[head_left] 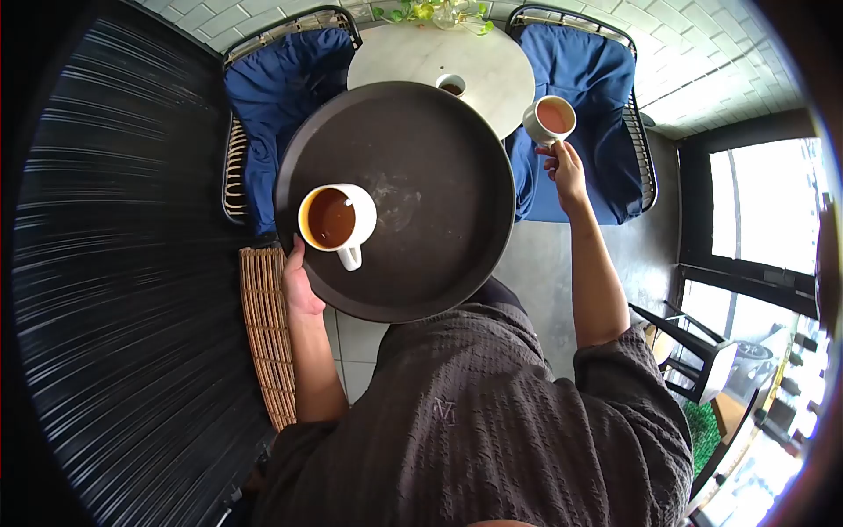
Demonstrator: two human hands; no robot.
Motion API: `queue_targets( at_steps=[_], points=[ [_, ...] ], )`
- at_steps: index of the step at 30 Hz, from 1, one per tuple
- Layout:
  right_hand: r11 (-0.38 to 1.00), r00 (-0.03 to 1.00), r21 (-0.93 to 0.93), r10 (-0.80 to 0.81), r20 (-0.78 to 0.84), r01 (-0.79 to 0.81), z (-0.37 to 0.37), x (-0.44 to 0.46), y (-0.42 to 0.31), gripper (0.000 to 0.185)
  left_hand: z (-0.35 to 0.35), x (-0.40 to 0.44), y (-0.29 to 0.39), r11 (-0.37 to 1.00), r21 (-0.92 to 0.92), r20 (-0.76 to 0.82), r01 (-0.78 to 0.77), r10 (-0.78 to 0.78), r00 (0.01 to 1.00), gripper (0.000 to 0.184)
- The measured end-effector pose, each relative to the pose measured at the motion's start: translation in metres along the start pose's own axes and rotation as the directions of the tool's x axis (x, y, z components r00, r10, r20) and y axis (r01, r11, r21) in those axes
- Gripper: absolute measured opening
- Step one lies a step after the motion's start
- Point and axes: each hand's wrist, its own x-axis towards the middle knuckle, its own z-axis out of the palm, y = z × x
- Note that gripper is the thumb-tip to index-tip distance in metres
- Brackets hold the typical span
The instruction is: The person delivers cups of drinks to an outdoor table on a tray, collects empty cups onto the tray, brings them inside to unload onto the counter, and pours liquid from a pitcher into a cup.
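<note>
Shirt [518, 422] is dark charcoal-brown, kinda crinkly, ridges running lengthwise. Short sleeves [632, 382] end well back from the left grip [301, 285] and right grip [567, 169]. Tiny tonal letter-style logo [444, 411] up front, dark pants [507, 298] closer to the grips.

Your left hand [301, 285] holds a big dark tray [430, 184] with a white mug [363, 211] on it. Your right hand [566, 171] holds a cup [535, 126] over by a blue seat [588, 70].

Window [762, 206] at right totally blown out, daylight pouring in. Black wall [132, 220] on left pretty dark, streaky glare. Heavy fisheye bend, corners black. Middle looks sharp.
</note>
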Motion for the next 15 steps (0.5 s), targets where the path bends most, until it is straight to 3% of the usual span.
queue_targets(
  at_steps=[3,6,9,15],
  points=[
    [0.998,0.999,-0.053,0.026,0.044,-0.023,0.005,0.052,0.015,0.03,0.006,0.024,0.002,1.0,-0.022,-0.032,-0.004,0.003,0.999,0.042],
    [0.993,0.992,-0.089,0.082,0.1,-0.074,0.008,0.109,0.037,0.029,0.012,0.043,-0.005,0.991,-0.121,0.112,-0.049,0.063,0.992,0.042],
    [0.988,0.986,-0.127,0.102,0.135,-0.085,0.016,0.155,0.054,0.028,0.021,0.055,-0.011,0.994,-0.044,-0.079,-0.098,0.095,0.992,0.041],
    [0.978,0.97,-0.141,0.177,0.17,-0.154,0.025,0.213,0.08,0.029,0.037,0.066,-0.019,0.981,-0.114,0.005,-0.157,0.158,0.987,0.042]
  ],
)
